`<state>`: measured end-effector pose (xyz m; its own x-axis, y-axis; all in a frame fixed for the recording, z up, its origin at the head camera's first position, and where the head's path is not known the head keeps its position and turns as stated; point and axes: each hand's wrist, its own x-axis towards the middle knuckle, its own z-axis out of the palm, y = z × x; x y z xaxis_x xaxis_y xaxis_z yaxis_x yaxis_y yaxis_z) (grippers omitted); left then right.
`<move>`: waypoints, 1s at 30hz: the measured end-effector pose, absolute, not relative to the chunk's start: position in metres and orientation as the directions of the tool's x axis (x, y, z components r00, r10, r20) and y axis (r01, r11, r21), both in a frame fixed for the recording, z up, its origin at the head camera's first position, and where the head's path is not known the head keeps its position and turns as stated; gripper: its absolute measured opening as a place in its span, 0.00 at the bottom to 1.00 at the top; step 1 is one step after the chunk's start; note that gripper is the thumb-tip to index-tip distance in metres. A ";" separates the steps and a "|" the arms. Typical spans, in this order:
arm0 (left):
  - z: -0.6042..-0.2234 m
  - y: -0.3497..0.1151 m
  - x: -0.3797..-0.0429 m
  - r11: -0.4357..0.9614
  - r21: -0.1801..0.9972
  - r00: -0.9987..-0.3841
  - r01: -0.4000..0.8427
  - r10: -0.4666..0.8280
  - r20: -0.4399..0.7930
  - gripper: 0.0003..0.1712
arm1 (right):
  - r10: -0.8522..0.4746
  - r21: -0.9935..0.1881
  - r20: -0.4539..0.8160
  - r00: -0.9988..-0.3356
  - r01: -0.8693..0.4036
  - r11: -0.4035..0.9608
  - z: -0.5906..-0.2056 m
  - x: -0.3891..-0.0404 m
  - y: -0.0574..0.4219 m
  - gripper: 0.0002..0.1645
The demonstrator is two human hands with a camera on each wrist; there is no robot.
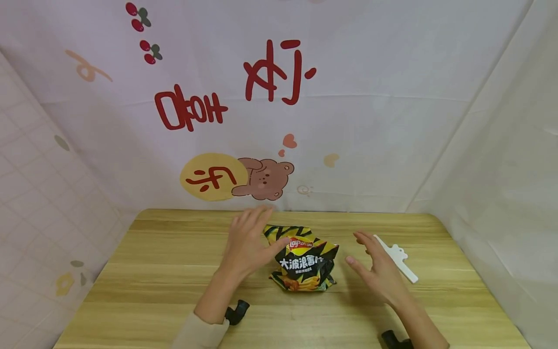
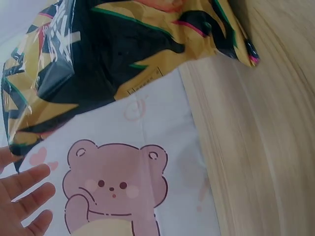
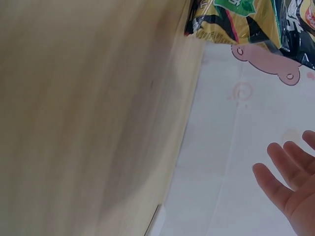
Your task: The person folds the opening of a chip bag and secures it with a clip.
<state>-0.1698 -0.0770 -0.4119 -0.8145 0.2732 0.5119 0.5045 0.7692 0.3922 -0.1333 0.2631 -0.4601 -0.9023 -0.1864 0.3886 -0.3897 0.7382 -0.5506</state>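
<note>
A black and yellow Lay's chip bag (image 1: pixel 305 264) lies flat on the wooden table (image 1: pixel 165 271), near the middle. My left hand (image 1: pixel 249 241) hovers at the bag's left side with straight, spread fingers, the thumb reaching to the bag's top edge. To the right of the bag my right hand (image 1: pixel 374 261) is open, palm facing the bag and a small gap away from it. The left wrist view shows the bag (image 2: pixel 123 54) above the fingers (image 2: pixel 27 194). In the right wrist view the bag (image 3: pixel 241 19) is at the top and the fingers (image 3: pixel 278 182) at the lower right.
A white plastic clip (image 1: pixel 398 259) lies on the table just right of my right hand. A printed cloth backdrop with a bear (image 1: pixel 263 179) hangs behind the table's far edge. Pale cloth walls stand close on both sides.
</note>
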 end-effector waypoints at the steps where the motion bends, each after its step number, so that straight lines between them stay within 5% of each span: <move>1: -0.412 -0.075 -0.170 0.766 0.388 -0.809 0.512 0.278 0.518 0.46 | -0.186 -0.552 0.398 -0.899 -0.396 0.734 -0.460 -0.134 0.262 0.38; 15: -0.413 -0.059 -0.173 0.692 0.333 -0.693 0.641 0.335 0.638 0.42 | -0.168 -0.665 0.442 -0.881 -0.448 0.597 -0.461 -0.138 0.241 0.32; 30: -0.413 -0.044 -0.172 0.666 0.318 -0.661 0.675 0.353 0.663 0.31 | -0.156 -0.741 0.407 -0.900 -0.426 0.520 -0.455 -0.143 0.224 0.26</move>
<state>-0.1723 -0.0442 -0.4125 -0.6607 0.3526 0.6627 0.6748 0.6658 0.3185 -0.1429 0.2240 -0.4550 -0.8997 -0.1565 0.4074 -0.4258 0.5196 -0.7408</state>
